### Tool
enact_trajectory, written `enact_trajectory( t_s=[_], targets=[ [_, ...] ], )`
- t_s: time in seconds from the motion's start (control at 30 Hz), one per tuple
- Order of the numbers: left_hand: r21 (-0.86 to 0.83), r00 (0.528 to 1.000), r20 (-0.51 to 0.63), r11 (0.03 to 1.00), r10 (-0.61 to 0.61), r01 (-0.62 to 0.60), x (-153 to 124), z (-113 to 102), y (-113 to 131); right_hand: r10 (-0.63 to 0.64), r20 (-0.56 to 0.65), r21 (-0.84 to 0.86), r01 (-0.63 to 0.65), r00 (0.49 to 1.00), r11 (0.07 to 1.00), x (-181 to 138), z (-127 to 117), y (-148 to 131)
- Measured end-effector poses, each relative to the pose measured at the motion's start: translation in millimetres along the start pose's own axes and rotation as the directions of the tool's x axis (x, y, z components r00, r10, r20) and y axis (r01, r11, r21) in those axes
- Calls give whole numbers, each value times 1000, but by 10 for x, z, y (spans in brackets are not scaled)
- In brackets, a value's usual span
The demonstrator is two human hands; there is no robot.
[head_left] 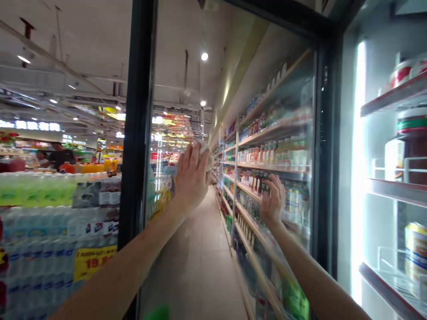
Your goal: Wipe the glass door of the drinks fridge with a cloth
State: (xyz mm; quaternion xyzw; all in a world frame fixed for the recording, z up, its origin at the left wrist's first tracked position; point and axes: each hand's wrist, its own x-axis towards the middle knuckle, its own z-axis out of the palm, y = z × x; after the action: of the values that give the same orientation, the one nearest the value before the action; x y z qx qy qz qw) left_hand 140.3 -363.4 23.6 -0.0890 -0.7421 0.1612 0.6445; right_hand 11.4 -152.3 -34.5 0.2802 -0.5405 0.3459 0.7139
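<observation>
A supermarket is spreading out under a pale ceiling [100, 40], with a tiled aisle [213, 231] running far ahead, seen in the glass pane of an open black-framed cooler door [140, 111]. The left hand [191, 175] is reaching up across the pane, its fingers lying close together and its thumb apart, and it is holding a white cloth [210, 159] at the glass, mostly hidden behind the fingers. The right hand [273, 200] is rising nearer the right side of the door, its fingers bending loosely and gripping nothing visible; whether it is touching the glass, I cannot tell. Beyond it, long shelves [263, 166] are showing in the pane, carrying rows of blurred drink bottles [276, 153]. On the far left, packs of green drink bottles [36, 189] are sitting above clear water bottles [36, 226], and a yellow price sign [95, 262] is hanging there, partly covered by the left forearm. Farther off, a person in a dark top [62, 156] is showing. On the near right, a light strip [359, 178] is glowing beside the cooler's shelves [396, 190], where a yellow-and-white can [416, 249] is standing low.
</observation>
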Motion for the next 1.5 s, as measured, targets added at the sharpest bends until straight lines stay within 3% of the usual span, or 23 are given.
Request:
enact_trajectory(
  t_s=[0.07, 0.13, 0.17, 0.2, 0.27, 0.33, 0.4, 0.5, 0.53, 0.63, 0.7, 0.77, 0.83, 0.87, 0.9, 0.97, 1.0, 1.07, 1.17, 1.2, 1.3, 1.4, 1.5],
  targets=[
    [-59, 956, 78, 959, 281, -277, -149, 51, 141, 2, 10, -5, -2, 1000, 1000, -1, -4, -3],
    [-163, 787, 152, 801, 597, -576, -262, 101, 263, 0, 17, -2, 0, 1000, 1000, -1, -5, -3],
    [-188, 747, 167, 764, 644, -617, -256, 113, 285, 3, 21, -3, -3, 1000, 1000, -2, -4, -2],
    [-180, 772, 169, 789, 613, -587, -202, 114, 278, 7, 23, -5, -7, 1000, 1000, -2, -2, 0],
    [-95, 929, 123, 936, 348, -338, -10, 91, 210, 13, 23, -11, -13, 1000, 1000, -4, 5, 2],
    [-34, 992, 55, 993, 118, -116, 147, 75, 159, 19, 19, -9, -19, 1000, 1000, -6, 11, 2],
    [-64, 968, 71, 970, 241, -236, 159, 93, 183, 20, 11, 3, -20, 1000, 1000, -7, 12, -1],
    [-193, 782, 150, 794, 605, -577, 56, 131, 246, 17, 13, 13, -17, 1000, 1000, -5, 7, -8],
    [-198, 777, 158, 790, 610, -580, 53, 126, 237, 18, 15, 14, -18, 1000, 1000, -5, 4, -10],
    [-73, 956, 102, 961, 275, -268, 148, 59, 134, 21, 9, 20, -22, 1000, 1000, -4, -4, -13],
    [-33, 985, 69, 987, 157, -155, 161, 18, 91, 20, 7, 23, -20, 1000, 1000, -2, -7, -14],
    [-97, 919, 135, 928, 369, -359, 69, 10, 102, 20, 8, 17, -20, 1000, 1000, -1, -8, -19],
    [-196, 760, 192, 783, 621, -590, -39, 22, 115, 21, 17, 10, -21, 1000, 1000, -1, -5, -26],
    [-207, 736, 197, 761, 648, -614, -65, 26, 104, 22, 20, 7, -23, 1000, 1000, -2, -1, -29],
    [-180, 780, 188, 802, 596, -569, -63, 26, 81, 24, 20, 6, -24, 1000, 1000, -4, 4, -29],
    [-68, 939, 125, 947, 319, -313, -14, 12, 23, 26, 12, 11, -26, 1000, 1000, -7, 14, -19],
    [-32, 974, 88, 978, 208, -206, 7, 5, 5, 23, 5, 14, -23, 1000, 1000, -8, 17, -7],
    [-42, 964, 69, 966, 256, -254, -13, 5, 20, 21, 3, 19, -21, 1000, 1000, -3, 17, 19],
    [-137, 834, 121, 841, 538, -523, -122, 50, 133, 29, 20, 30, -29, 999, 999, 16, 4, 0],
    [-136, 847, 132, 855, 516, -500, -131, 71, 172, 34, 15, 51, -35, 999, 998, 20, 0, -45],
    [-75, 967, 92, 970, 237, -230, -9, 127, 236, 51, -2, 227, -49, 999, 973, 1, 8, -322],
    [-83, 989, 0, 986, 145, -145, 113, 124, 217, 58, 129, 450, -111, 990, 886, -39, 55, -705],
    [-81, 990, -20, 986, 143, -144, -27, 27, 117, 50, 241, 463, -160, 969, 872, 13, 138, -1043]
  ],
)
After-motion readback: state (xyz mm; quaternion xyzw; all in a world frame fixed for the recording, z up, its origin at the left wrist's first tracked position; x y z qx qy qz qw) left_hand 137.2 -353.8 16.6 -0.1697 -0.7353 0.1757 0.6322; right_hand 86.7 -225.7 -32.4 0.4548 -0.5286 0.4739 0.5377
